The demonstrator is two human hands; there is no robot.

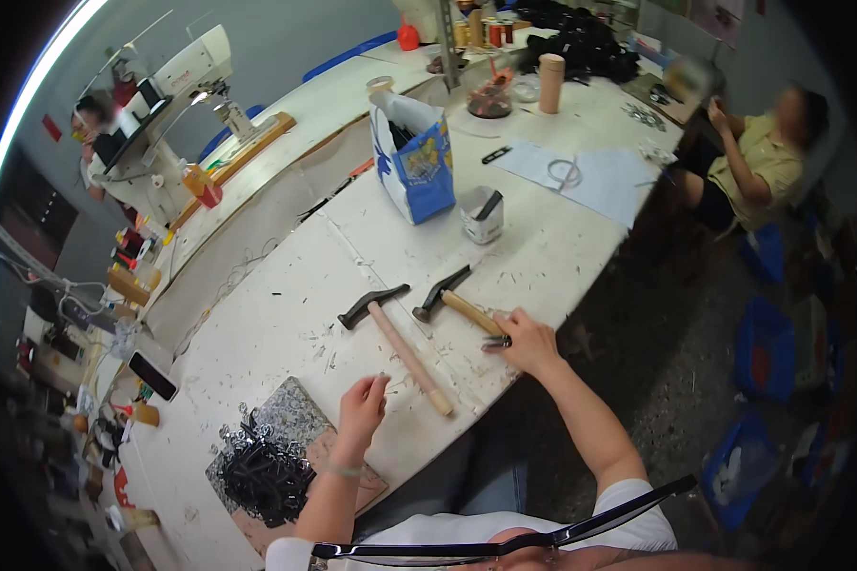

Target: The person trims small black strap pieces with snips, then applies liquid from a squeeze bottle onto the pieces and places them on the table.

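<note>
Two hammers lie on the white worktable. One hammer (409, 357) has a long pale pinkish handle; the other hammer (471, 311) has a shorter yellowish wooden handle. My right hand (530, 343) rests at the handle end of the shorter hammer, its fingers closed on a small dark metal tool (494, 343) whose kind is mostly hidden. My left hand (362, 411) is raised beside the longer hammer, fingers pinched together; anything between them is too small to make out. Below it, a heap of black strips (267, 476) sits on a speckled stone-like slab (293, 404).
Farther up the table stand a blue-and-white bag (417, 167), a small cup (483, 217) and a pink bottle (550, 84). A phone (152, 376) leans at the left. A sewing machine (190, 76) stands beyond. Another person (762, 157) sits at the far right.
</note>
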